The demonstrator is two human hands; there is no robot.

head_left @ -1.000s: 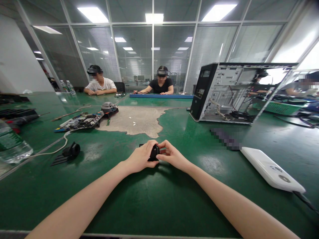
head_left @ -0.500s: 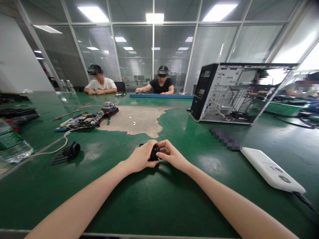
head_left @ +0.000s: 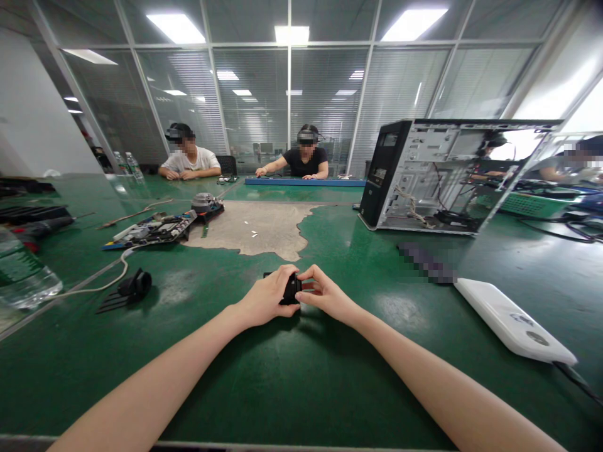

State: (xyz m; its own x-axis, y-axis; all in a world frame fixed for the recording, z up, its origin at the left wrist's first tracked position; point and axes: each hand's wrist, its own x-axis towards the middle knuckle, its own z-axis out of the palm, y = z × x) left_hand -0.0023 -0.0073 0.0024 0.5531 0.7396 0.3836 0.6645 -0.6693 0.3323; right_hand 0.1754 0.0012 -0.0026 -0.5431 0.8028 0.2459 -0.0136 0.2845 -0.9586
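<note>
My left hand [head_left: 267,294] is wrapped over a small black plastic-looking part [head_left: 291,289], its thumb and fingers closed on the sides. From the right, my right hand [head_left: 325,294] pinches the same part's right end between thumb and fingertips. Most of the black part is hidden under my left hand, so its exact kind cannot be made out. Both hands rest low over the green tabletop [head_left: 301,376]. Left of them lies a black round fitting with flat prongs [head_left: 134,287].
An open computer case [head_left: 391,176] stands at the back right, with a white power bank-like device [head_left: 513,320] nearer. A circuit board [head_left: 155,227], an electric drill [head_left: 47,220] and a water bottle [head_left: 28,270] lie left. Two people sit across the table.
The fingers of my right hand have shifted slightly at the right end of the black part. My left hand keeps its hold in the same place.
</note>
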